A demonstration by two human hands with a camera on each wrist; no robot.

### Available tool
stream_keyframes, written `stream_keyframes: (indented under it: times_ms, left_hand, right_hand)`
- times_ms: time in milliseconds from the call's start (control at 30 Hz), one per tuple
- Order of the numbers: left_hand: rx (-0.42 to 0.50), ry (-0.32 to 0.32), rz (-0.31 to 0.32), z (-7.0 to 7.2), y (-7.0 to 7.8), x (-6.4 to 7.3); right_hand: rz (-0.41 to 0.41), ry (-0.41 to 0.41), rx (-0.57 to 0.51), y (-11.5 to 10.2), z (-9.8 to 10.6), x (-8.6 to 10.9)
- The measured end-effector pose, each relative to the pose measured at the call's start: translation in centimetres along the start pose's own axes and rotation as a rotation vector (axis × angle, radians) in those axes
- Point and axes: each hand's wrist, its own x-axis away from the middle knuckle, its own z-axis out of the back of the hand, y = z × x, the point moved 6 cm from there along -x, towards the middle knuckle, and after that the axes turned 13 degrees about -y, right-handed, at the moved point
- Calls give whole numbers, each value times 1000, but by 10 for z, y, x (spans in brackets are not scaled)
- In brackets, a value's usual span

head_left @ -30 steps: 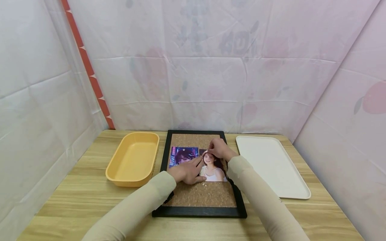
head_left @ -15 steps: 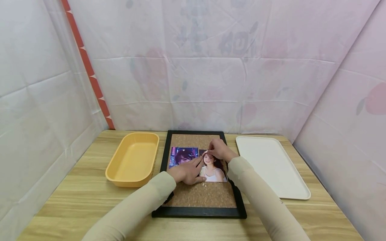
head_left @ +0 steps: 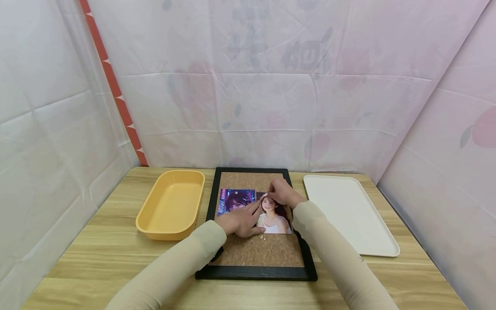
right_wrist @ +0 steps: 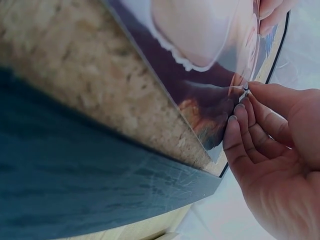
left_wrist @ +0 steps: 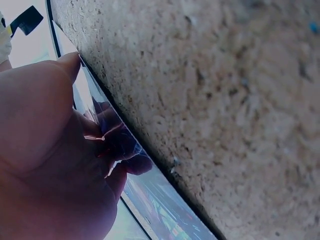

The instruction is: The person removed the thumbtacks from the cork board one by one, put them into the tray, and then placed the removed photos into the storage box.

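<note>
A black-framed cork board (head_left: 263, 254) lies on the table. On it sits a photo of a person in a white top (head_left: 273, 224), beside a purple anime-style picture (head_left: 236, 201) with a small round pin at its top. My left hand (head_left: 241, 220) rests with extended fingers across both prints, covering the lower part of the anime picture. At the photo's top edge my right hand (head_left: 283, 192) pinches a small silvery pushpin (right_wrist: 245, 92) between thumb and fingertips, seen in the right wrist view. Its tip is hidden.
A deep yellow tray (head_left: 170, 206) stands left of the board. To the right lies a shallow white tray (head_left: 350, 215), partly behind the right sleeve. White curtains (head_left: 263, 103) rise behind and at both sides of the wooden table (head_left: 89, 258).
</note>
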Motion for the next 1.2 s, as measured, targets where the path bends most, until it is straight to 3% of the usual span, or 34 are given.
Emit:
stream_keyframes:
  times_ms: [467, 967, 1200]
  left_hand:
    - [-13, 15, -5, 2, 0, 1]
    - [-4, 12, -14, 2, 1, 3]
    - [-7, 12, -17, 1, 1, 2]
  right_hand:
    - [-28, -15, -51, 4, 0, 0]
    - [41, -4, -56, -2, 4, 3]
    - [7, -5, -59, 1, 1, 2]
